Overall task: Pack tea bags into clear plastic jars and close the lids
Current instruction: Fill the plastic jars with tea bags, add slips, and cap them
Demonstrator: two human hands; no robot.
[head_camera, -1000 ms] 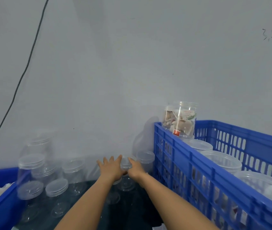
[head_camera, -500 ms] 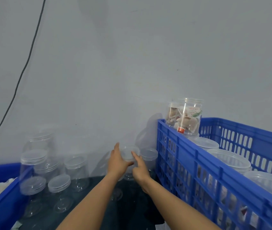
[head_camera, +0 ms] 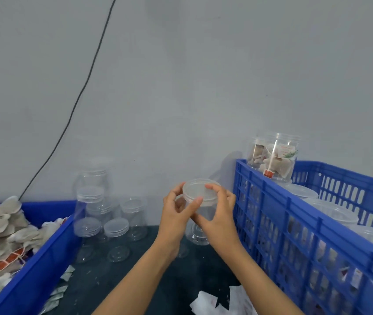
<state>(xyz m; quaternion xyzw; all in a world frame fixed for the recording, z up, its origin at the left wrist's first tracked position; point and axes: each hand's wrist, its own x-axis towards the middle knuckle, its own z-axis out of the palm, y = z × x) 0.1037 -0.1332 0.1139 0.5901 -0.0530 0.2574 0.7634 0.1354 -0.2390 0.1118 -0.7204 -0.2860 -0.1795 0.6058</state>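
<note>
I see the clear jar [head_camera: 200,214] now lifted off the dark counter [head_camera: 149,276] – earlier it stood among the others. My left hand [head_camera: 174,215] grips its side, thumb across the front; my right hand [head_camera: 220,212] pinches the lid [head_camera: 200,189] rim – blue crate [head_camera: 294,226] just right.

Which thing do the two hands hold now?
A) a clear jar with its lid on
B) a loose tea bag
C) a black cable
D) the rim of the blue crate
A: the left hand and right hand both grip the clear jar by its lid, raised above the dark surface.
</note>
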